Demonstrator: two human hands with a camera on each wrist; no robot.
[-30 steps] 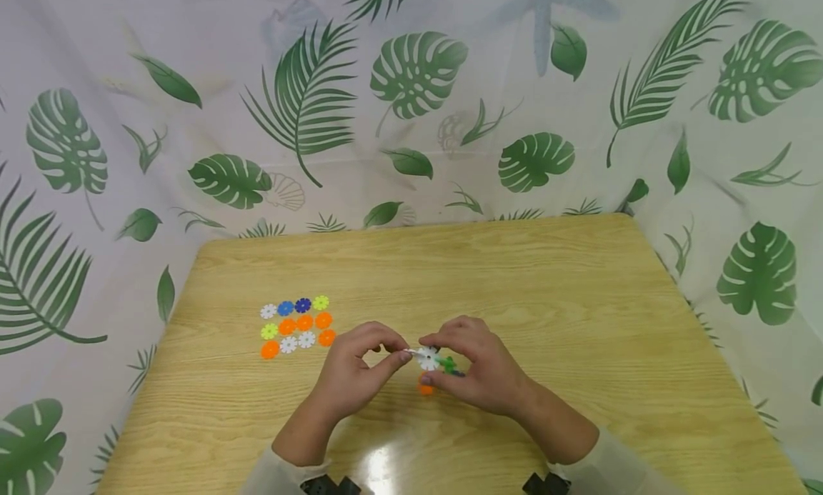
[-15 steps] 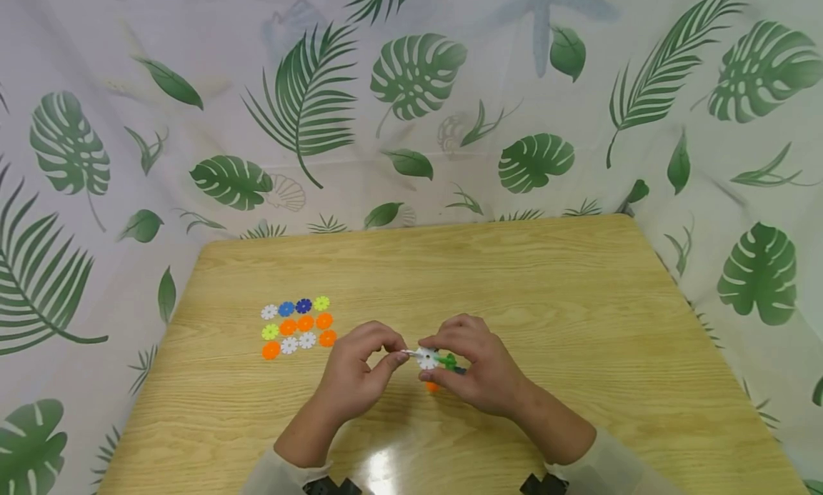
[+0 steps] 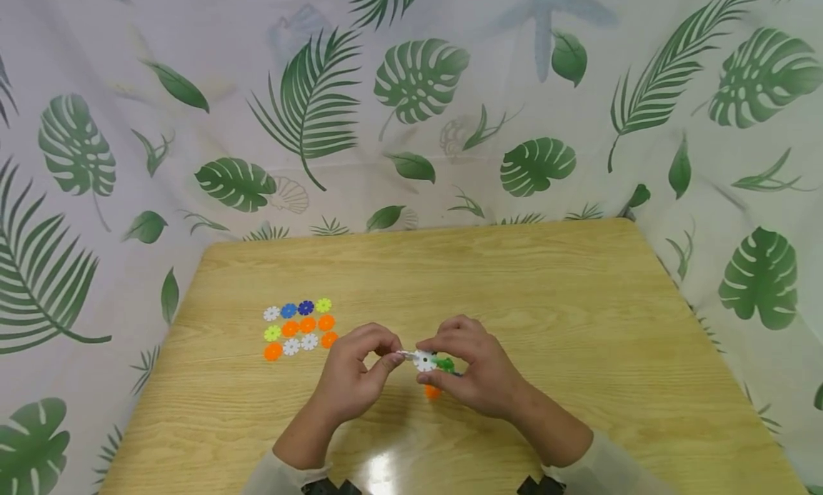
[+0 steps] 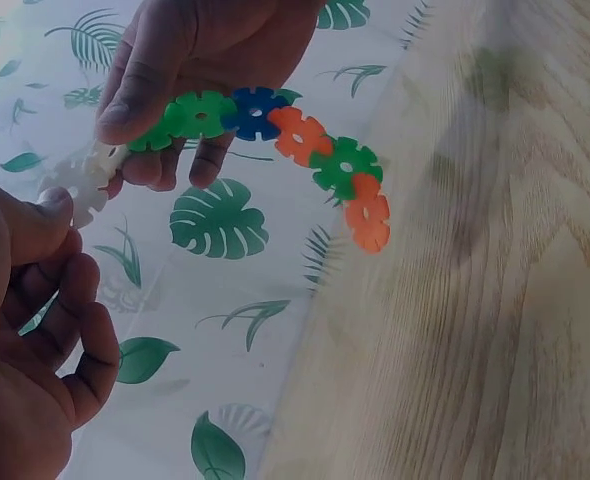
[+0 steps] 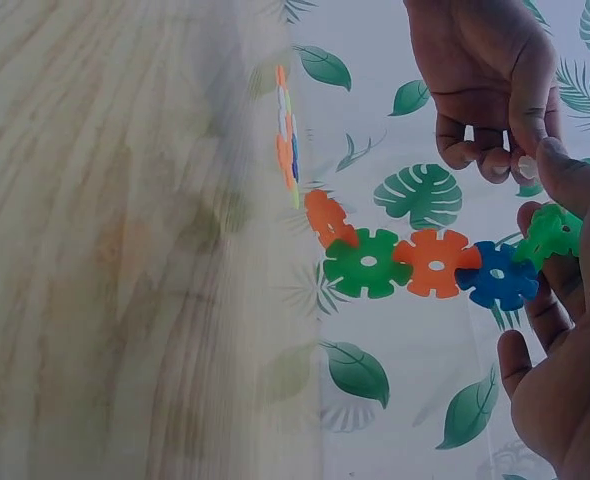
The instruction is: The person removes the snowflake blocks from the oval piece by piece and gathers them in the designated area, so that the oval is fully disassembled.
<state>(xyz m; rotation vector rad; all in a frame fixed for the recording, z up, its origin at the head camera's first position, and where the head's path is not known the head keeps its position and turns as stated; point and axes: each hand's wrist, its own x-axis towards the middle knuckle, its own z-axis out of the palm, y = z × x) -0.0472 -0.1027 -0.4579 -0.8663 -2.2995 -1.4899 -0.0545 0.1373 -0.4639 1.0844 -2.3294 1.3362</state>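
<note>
Above the table my left hand (image 3: 353, 373) pinches a white snowflake disc (image 4: 87, 200) between thumb and fingertip. Facing it, my right hand (image 3: 481, 366) holds a curved chain of interlocked snowflake discs by its near end, a white disc (image 3: 424, 361). The two white discs meet edge to edge; whether their slots are engaged I cannot tell. Beyond the right fingers the chain runs on through green (image 5: 553, 236), a blue disc (image 5: 497, 274), orange (image 5: 436, 264) and green (image 5: 368, 262). An orange disc (image 4: 368, 213) forms its hanging free end.
Left of the hands, loose snowflake discs lie flat in rows on the wooden table (image 3: 546, 288), among them a dark blue disc (image 3: 305, 308) and an orange disc (image 3: 273, 351). A leaf-print cloth (image 3: 411, 188) hangs behind the table and at its sides.
Both hands stay close together with the same grips and shift only slightly. The chain's orange end has swung a little to the right. The loose discs keep their arrangement.
</note>
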